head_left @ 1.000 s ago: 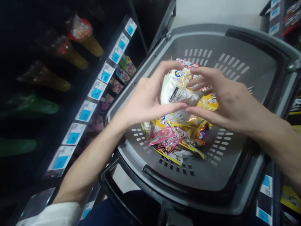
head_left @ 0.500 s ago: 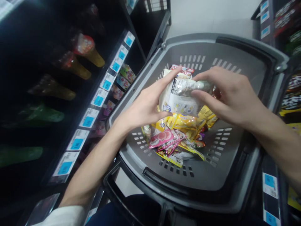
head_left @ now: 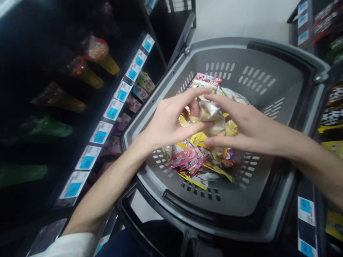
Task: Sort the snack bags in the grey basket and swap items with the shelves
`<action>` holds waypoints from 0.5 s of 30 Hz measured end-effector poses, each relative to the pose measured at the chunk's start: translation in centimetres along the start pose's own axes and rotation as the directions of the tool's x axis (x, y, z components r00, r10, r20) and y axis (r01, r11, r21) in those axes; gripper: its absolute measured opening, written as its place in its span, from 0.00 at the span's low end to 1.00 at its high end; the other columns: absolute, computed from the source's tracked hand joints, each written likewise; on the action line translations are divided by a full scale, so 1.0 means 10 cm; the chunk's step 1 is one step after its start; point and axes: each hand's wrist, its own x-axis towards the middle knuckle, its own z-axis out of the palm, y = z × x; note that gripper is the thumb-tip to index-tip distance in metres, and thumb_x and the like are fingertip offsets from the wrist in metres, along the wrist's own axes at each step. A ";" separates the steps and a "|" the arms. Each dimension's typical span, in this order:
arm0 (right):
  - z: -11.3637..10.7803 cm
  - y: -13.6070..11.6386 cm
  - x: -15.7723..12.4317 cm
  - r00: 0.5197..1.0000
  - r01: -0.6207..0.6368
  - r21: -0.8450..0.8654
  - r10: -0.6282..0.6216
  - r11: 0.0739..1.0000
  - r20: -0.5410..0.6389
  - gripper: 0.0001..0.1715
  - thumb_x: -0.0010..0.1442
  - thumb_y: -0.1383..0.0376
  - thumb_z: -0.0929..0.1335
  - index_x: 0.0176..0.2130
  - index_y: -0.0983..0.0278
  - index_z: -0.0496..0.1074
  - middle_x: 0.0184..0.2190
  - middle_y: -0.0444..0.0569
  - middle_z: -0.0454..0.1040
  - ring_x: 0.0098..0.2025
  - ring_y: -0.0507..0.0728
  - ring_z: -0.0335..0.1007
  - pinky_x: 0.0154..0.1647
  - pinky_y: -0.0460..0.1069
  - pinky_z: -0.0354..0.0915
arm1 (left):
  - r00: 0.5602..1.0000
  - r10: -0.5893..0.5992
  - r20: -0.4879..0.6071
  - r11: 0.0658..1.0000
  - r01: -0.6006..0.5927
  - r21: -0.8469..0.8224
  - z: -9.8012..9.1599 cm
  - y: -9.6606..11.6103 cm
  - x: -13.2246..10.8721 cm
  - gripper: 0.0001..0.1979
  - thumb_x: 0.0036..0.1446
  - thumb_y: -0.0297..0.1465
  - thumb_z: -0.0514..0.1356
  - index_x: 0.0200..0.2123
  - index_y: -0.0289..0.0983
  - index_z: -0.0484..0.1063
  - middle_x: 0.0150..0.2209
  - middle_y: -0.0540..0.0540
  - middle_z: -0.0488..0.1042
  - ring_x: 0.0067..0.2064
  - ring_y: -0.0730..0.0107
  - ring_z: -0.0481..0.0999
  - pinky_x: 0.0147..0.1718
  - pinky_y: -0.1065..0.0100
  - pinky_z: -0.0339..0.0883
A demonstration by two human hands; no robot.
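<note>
Over the grey shopping basket, my left hand and my right hand come together around a white snack packet. Fingers and thumbs of both hands curl about it, covering parts of its wrapper. Beneath them lies a heap of small bagged snacks: a pink packet, yellow packets and a red-and-white packet at the far side. Another white packet shows behind my right fingers.
Dark shelving with blue-and-white price tags runs along the left, holding cone-shaped packs. More shelves with packaged goods stand at the right. The black basket handle is near my body.
My right hand has moved left and closer to my left hand. The white packet has turned between them, and its printed face no longer shows.
</note>
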 end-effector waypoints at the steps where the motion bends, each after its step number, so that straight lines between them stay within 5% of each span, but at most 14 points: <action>1: 0.00 0.00 0.00 1.000 -0.015 0.033 0.016 0.999 -0.016 0.47 0.64 0.52 0.73 0.71 0.70 0.59 0.64 0.63 0.72 0.60 0.69 0.73 0.63 0.65 0.70 | 0.999 0.034 -0.020 0.998 -0.035 -0.050 0.00 -0.01 0.00 0.34 0.67 0.50 0.62 0.70 0.42 0.62 0.57 0.40 0.75 0.49 0.61 0.80 0.51 0.58 0.78; 4: -0.04 0.01 0.02 0.984 -0.118 0.294 0.151 0.948 -0.091 0.43 0.60 0.63 0.73 0.69 0.73 0.61 0.57 0.60 0.75 0.51 0.61 0.77 0.54 0.56 0.75 | 0.982 0.181 -0.058 0.978 -0.186 -0.093 -0.01 -0.03 0.03 0.42 0.64 0.52 0.66 0.73 0.46 0.54 0.65 0.41 0.69 0.56 0.59 0.78 0.56 0.57 0.76; 8: -0.09 -0.04 0.06 0.940 -0.165 0.776 0.336 0.609 -0.063 0.30 0.51 0.72 0.72 0.55 0.69 0.75 0.44 0.49 0.80 0.39 0.54 0.77 0.40 0.47 0.75 | 0.908 0.412 -0.082 0.899 -0.390 0.198 -0.02 -0.03 0.09 0.34 0.69 0.49 0.62 0.71 0.41 0.58 0.61 0.37 0.72 0.64 0.52 0.73 0.63 0.50 0.71; 11: -0.12 -0.12 0.08 0.927 -0.187 0.897 0.373 0.401 0.027 0.14 0.61 0.65 0.71 0.47 0.64 0.79 0.39 0.46 0.80 0.37 0.53 0.77 0.37 0.46 0.75 | 0.896 0.438 -0.077 0.876 -0.407 0.258 -0.03 -0.03 0.10 0.31 0.71 0.47 0.59 0.70 0.40 0.60 0.65 0.35 0.68 0.68 0.50 0.68 0.65 0.49 0.69; 15: -0.15 -0.19 0.11 0.909 -0.249 0.901 0.407 0.355 0.091 0.25 0.76 0.51 0.59 0.48 0.58 0.80 0.49 0.43 0.81 0.47 0.55 0.81 0.47 0.50 0.77 | 0.915 0.403 -0.020 0.881 -0.381 0.280 -0.06 -0.01 0.08 0.39 0.68 0.55 0.59 0.71 0.38 0.58 0.70 0.34 0.64 0.72 0.45 0.62 0.72 0.43 0.59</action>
